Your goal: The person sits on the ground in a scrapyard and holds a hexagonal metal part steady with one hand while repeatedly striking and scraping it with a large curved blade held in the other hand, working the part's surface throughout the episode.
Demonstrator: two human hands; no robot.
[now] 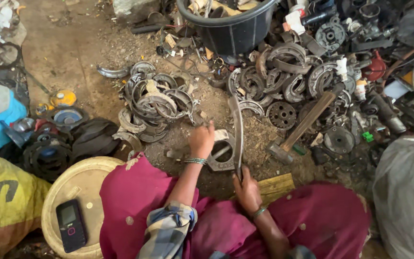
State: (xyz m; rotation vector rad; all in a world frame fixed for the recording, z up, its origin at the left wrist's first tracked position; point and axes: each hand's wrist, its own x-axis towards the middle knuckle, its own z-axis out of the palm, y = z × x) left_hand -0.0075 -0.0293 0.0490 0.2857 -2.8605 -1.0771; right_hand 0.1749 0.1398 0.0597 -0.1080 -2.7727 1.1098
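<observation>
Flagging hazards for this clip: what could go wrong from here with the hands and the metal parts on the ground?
1. The right hand grips a long curved blade close to the left hand, which could get cut.
2. The hammer lies loose against the brake shoes and might slide.
3. The phone sits near the edge of a round lid and could slip off.
</observation>
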